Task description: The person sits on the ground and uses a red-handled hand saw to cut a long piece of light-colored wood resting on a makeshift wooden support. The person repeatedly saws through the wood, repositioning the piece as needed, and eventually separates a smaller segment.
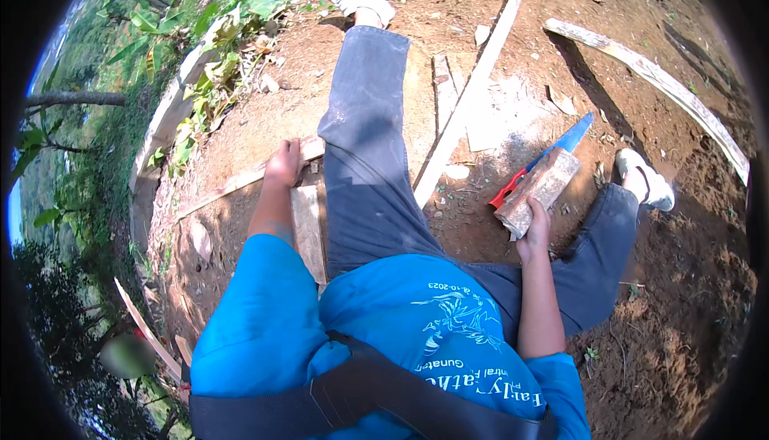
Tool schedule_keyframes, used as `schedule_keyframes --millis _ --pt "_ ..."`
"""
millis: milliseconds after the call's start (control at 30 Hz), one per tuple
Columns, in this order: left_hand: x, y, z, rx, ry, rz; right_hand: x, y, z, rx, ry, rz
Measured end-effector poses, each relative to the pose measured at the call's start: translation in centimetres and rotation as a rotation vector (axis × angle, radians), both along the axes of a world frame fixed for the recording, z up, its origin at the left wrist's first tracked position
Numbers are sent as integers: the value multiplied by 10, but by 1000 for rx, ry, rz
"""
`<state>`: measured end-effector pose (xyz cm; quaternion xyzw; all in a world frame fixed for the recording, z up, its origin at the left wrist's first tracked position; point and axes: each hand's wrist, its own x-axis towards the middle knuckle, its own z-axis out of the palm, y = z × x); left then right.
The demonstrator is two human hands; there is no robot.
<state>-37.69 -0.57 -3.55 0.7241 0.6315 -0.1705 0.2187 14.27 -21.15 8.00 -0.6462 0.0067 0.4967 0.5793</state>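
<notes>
My right hand [535, 233] is wrapped round the near end of a short, rough block of wood [546, 182], tilted up and away from me. Just beyond the block, partly covered by it, lies a handsaw [570, 134] with a blue blade and a red handle. Left of my outstretched leg, my left hand [285, 163] has its fingers curled over a narrow wooden strip [240, 180] lying along the ground. A shorter wood piece [308, 228] lies beside my left forearm, close to my thigh.
A long pale pole [473, 92] slants across the soil between my legs. Behind it are flat board pieces [445, 92]. A curved pole [653, 72] lies at the far right. Leafy plants [210, 80] and a timber edging [164, 124] border the left, where the ground drops away.
</notes>
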Motion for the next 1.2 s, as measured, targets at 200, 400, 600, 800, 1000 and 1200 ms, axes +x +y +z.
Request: schedule_keyframes --millis 200,400,600,800,1000,1200 --pt "-83 -36 -51 172 -213 -78 -3 3 -3 26 -84 12" --pt "-66 -28 -30 -34 -121 -29 4 -20 -6 -39 -57 -50" --pt "-66 2 -37 -225 117 -78 -3 -3 -3 -27 -114 -27" --pt "-29 104 -16 -416 34 -256 -3 -4 3 25 -39 -126" --pt "140 197 92 -74 -67 -432 4 -2 15 126 17 -204" --pt "394 236 183 298 -327 -800 4 3 59 249 194 -266"
